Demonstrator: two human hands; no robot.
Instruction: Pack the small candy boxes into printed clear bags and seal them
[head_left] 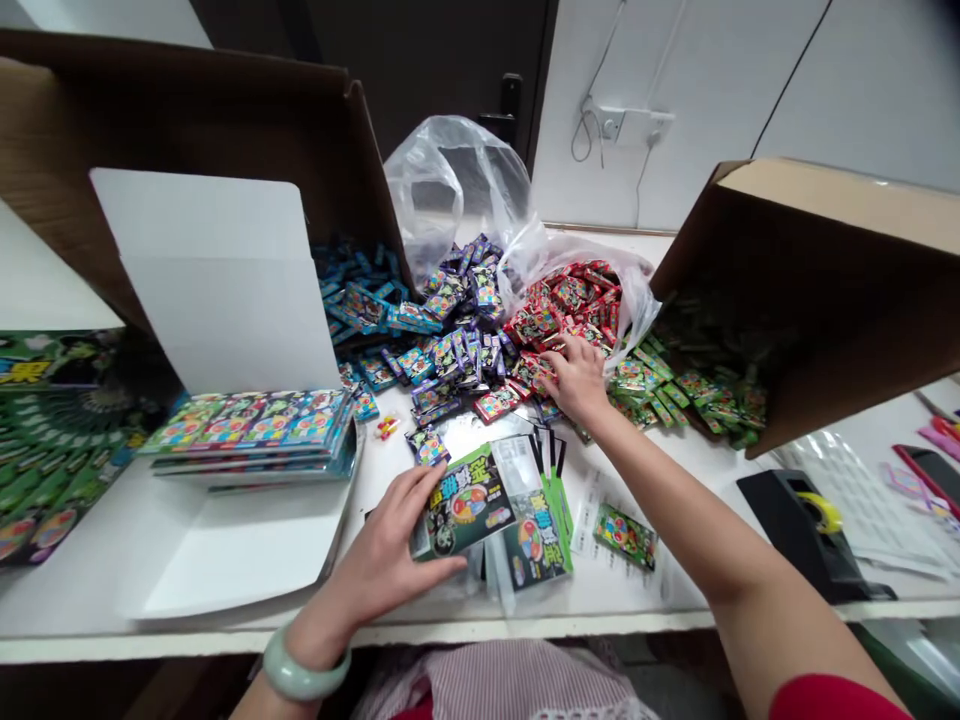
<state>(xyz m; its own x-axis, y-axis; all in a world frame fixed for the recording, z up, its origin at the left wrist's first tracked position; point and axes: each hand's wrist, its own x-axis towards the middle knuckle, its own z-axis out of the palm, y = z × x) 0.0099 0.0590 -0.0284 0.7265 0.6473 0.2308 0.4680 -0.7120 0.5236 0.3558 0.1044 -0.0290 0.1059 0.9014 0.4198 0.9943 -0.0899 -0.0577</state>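
Note:
My left hand [394,540] is at the left side of a green-and-black printed pouch [469,500], its fingers along the upper edge and its thumb across the lower part. Just beyond those fingertips lies a small purple candy box [427,446]. More printed pouches [534,530] lie fanned out beneath and to the right. My right hand [579,380] is at the front of the heap of red candy boxes [574,292], fingers curled around a red candy box [534,370]. Purple candy boxes [457,355] are piled to its left, green ones [652,385] to its right.
An open white carton [247,540] holds stacked multicoloured packs [247,420]. Brown cardboard boxes tipped on their sides, left [225,120] and right [847,280], spill blue and green candy boxes. A plastic bag [457,160] stands behind. A tape dispenser [802,530] and a filled pouch [626,537] lie right.

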